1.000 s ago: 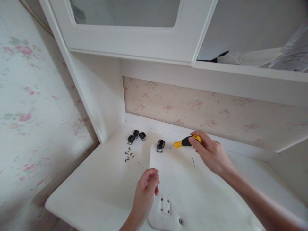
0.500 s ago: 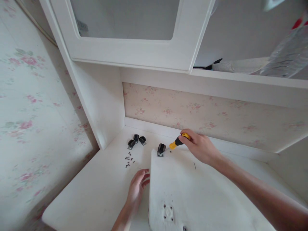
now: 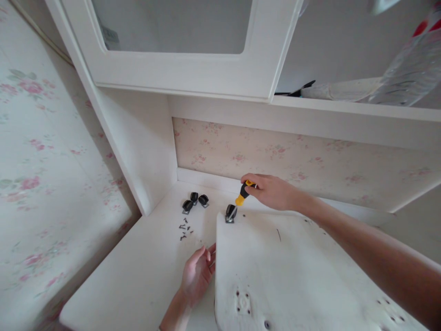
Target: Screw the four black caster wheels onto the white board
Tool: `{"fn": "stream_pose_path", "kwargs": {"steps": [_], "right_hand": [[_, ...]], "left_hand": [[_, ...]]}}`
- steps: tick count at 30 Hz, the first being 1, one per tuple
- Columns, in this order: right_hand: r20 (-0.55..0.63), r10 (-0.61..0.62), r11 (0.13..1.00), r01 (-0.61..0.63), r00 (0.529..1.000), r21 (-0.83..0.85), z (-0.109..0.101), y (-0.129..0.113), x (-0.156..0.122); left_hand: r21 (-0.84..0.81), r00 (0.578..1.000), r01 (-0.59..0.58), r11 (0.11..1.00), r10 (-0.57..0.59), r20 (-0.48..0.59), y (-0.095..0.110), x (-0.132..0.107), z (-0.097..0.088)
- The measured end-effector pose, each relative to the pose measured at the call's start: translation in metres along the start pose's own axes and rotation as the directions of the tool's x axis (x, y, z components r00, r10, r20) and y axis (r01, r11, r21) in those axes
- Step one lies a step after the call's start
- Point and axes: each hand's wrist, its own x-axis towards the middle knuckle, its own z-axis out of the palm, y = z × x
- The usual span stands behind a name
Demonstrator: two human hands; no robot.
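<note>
My right hand is closed round the handle of a yellow and black screwdriver. The shaft slants down to the metal plate of a black caster wheel, which sits on the far left corner of a white panel. At the panel's left edge is my left hand, palm turned up and fingers partly curled; its fingertips reach the edge and are partly hidden there. Screw holes and a pale square mark show on the panel's near part.
Several black casters stand together on the white desk, with loose screws in front of them. A white cabinet hangs above. On its right shelf lie a clear plastic bottle and other items. Floral wallpaper covers the left wall.
My right hand has moved left and swung the screwdriver more upright, bringing its tip onto the caster's plate. My left hand has turned its palm upward beside the panel edge.
</note>
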Motion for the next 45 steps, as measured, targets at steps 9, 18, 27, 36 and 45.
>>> {"fn": "stream_pose_path", "kwargs": {"steps": [9, 18, 27, 36, 45], "right_hand": [[0.124, -0.224, 0.975, 0.222, 0.967, 0.028, -0.008, -0.014, 0.021], [0.075, -0.168, 0.979, 0.175, 0.983, -0.107, -0.01, -0.015, 0.025], [-0.047, 0.03, 0.939, -0.045, 0.998, -0.342, -0.006, -0.023, 0.02], [-0.059, 0.034, 0.941, -0.051, 0.998, -0.334, -0.006, -0.021, 0.02], [-0.023, -0.058, 0.959, 0.049, 0.998, -0.281, -0.005, -0.026, 0.013]], "left_hand": [[-0.031, 1.0, 0.028, 0.999, -0.028, 0.009, 0.001, 0.0, 0.001], [-0.084, 0.997, 0.059, 0.995, -0.062, -0.039, -0.004, 0.005, -0.014], [-0.054, 0.999, 0.044, 0.998, -0.045, -0.02, -0.001, 0.003, -0.002], [-0.056, 0.999, 0.035, 0.998, -0.037, -0.034, -0.003, 0.005, -0.009], [-0.078, 0.999, 0.039, 0.996, -0.042, -0.034, -0.003, 0.005, -0.008]]}}
